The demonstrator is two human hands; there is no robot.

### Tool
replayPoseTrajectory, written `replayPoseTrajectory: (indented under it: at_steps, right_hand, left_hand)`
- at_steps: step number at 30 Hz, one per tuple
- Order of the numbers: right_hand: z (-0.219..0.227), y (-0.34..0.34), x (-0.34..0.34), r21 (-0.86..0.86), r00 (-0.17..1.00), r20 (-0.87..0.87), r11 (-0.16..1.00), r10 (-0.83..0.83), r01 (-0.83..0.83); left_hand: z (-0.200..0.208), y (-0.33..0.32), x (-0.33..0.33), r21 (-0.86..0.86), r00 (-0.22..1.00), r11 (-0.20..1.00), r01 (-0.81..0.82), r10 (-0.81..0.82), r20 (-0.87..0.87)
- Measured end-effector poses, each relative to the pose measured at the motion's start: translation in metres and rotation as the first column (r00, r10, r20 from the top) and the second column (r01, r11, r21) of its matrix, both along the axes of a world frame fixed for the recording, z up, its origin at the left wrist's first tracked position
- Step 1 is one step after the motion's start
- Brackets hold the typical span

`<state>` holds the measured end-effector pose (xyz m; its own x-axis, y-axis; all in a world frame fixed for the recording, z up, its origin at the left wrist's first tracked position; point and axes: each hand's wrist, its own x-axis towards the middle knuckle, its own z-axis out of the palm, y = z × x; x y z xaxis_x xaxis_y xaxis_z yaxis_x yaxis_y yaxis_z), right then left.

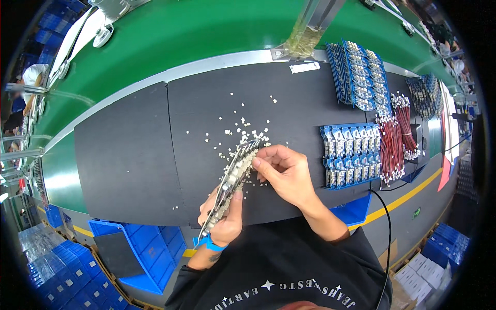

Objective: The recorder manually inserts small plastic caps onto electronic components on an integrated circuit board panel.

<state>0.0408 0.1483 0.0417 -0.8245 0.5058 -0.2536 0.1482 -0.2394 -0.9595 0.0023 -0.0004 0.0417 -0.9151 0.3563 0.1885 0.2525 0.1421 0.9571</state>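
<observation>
A circuit board panel (232, 178) with rows of pale connectors stands tilted on edge over the dark mat. My left hand (227, 219), with a blue band at the wrist, is closed around its lower part, the thumb lying along the connector side. At the panel's upper end, my right hand (285, 169) has its thumb and index finger pinched against the connectors; whatever sits between the fingertips is hidden. Small white connector pieces (246, 130) lie scattered on the mat around and behind the panel.
Stacked blue circuit boards (351, 155) are at the right, with more panels (361, 75) behind them. Bundles of red wires (391, 147) lie beside these. A metal post (310, 31) rises at the back. Blue bins (139, 253) stand below the front edge; a black cable (386, 227) hangs right.
</observation>
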Motion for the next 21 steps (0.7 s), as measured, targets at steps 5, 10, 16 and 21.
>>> replayPoseTrajectory:
  at_steps: [5,10,16,21]
  right_hand:
    - [-0.001,-0.010,-0.006,0.032,0.991,-0.062,0.992,-0.120,0.122]
    - [0.006,-0.008,-0.007,-0.165,0.995,-0.100,0.986,-0.014,-0.002]
    - [0.005,-0.004,-0.007,-0.231,0.997,-0.014,0.970,0.080,-0.081]
    - [-0.004,-0.010,-0.011,-0.058,0.999,-0.026,0.998,0.022,-0.024]
  left_hand:
    - [0.005,0.003,-0.005,-0.037,0.999,0.999,0.002,-0.003,-0.039]
    - [-0.011,-0.002,-0.001,0.004,0.990,0.998,0.065,-0.064,-0.126]
    - [-0.011,-0.002,0.002,-0.145,0.985,0.983,-0.109,0.088,-0.145]
    - [-0.016,0.000,-0.005,0.097,0.974,0.971,-0.219,0.212,0.080]
